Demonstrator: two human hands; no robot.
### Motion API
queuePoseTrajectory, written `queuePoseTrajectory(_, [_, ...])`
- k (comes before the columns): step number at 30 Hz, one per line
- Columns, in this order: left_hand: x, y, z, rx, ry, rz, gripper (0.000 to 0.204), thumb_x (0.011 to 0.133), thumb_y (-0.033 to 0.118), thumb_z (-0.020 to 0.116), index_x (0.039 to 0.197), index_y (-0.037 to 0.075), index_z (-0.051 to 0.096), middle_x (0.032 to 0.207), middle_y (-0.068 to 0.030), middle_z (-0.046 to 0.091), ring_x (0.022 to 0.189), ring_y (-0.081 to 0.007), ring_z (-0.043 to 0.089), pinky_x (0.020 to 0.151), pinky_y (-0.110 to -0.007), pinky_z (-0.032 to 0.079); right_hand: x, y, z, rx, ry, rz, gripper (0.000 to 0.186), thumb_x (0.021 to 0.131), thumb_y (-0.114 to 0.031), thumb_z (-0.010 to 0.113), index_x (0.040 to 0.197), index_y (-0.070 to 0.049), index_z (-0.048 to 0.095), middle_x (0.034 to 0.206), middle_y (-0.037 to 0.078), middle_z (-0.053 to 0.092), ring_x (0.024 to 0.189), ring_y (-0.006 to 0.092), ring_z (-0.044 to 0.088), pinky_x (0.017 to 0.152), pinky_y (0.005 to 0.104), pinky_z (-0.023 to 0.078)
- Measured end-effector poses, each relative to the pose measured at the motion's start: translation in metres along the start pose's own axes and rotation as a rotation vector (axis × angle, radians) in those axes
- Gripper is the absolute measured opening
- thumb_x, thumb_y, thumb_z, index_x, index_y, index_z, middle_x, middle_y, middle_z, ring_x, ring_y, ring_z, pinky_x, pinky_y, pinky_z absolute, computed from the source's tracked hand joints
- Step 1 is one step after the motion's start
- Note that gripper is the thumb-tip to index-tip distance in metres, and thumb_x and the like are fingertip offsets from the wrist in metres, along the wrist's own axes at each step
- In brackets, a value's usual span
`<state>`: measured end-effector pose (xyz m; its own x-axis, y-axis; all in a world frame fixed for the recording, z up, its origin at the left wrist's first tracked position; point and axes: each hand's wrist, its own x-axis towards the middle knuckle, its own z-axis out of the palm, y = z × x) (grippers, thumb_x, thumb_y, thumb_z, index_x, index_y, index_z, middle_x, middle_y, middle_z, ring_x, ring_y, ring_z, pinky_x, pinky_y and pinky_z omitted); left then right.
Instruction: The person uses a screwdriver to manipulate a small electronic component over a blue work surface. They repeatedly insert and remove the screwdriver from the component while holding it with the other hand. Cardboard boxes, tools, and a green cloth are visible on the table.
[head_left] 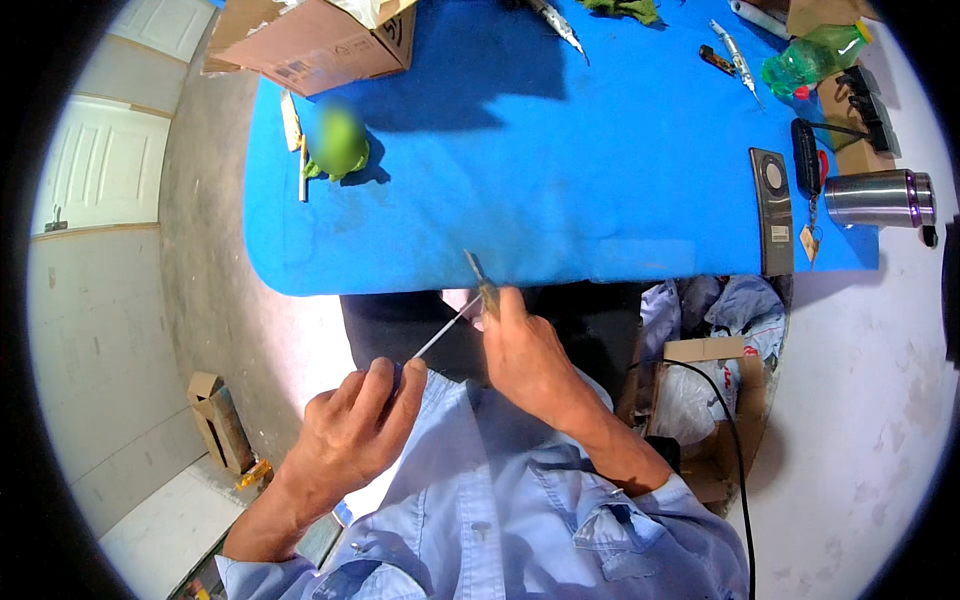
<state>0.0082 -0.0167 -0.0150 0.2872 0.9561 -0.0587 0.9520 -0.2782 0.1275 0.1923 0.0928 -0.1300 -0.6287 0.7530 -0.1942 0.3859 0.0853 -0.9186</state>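
Note:
My left hand [352,425] is closed round the near end of a thin metal rod [440,334], with a bit of dark blue at the grip. The rod slants up and to the right, and its far end meets my right hand. In my right hand [530,355], closed as well, is a small knife [487,285] with a brownish-yellow body, its narrow grey blade pointing up and left. The two tools cross just in front of the table's near edge. Whether they touch is hidden by my fingers.
The blue-covered table [560,180] spans the front. At left on it are a cardboard box [320,45] and a green lump [343,145]. Rightward lie a grey flat device [771,210], a steel cup [870,198] and a green bottle [812,60]. An open carton [715,348] stands below.

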Motion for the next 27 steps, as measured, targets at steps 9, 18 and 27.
queuePoseTrajectory(9, [0.007,-0.007,-0.006,0.005,-0.218,0.022,0.053,0.078,0.000,0.067,0.131,-0.004,0.062,0.091,-0.0120,0.057,0.065,-0.0137,0.058,0.044,-0.028,0.049,0.001,-0.001,0.000,-0.083,-0.012,0.007,0.021,0.100,-0.008,0.057,0.105,0.002,0.039,0.073,0.029,0.063,0.069,0.0485,0.066,0.056,0.0545,0.050])
queuePoseTrajectory(18, [0.009,-0.013,0.009,-1.081,-0.094,-0.637,0.033,0.096,0.007,0.069,0.129,0.002,0.068,0.074,-0.0076,0.065,0.053,-0.0091,0.054,0.043,-0.025,0.039,0.001,-0.001,-0.001,-0.128,-0.055,0.021,0.021,0.101,-0.010,0.057,0.099,0.001,0.039,0.068,0.026,0.062,0.063,0.0459,0.066,0.052,0.0518,0.051])
queuePoseTrajectory(27, [0.014,-0.014,0.002,-1.723,-0.217,-1.225,0.031,0.100,0.020,0.067,0.125,0.001,0.069,0.076,-0.0058,0.066,0.045,-0.0057,0.043,0.036,-0.022,0.027,-0.001,0.002,0.004,-0.283,0.004,-0.013,0.024,0.102,-0.014,0.058,0.101,0.002,0.040,0.070,0.027,0.063,0.065,0.0464,0.066,0.053,0.0522,0.051])
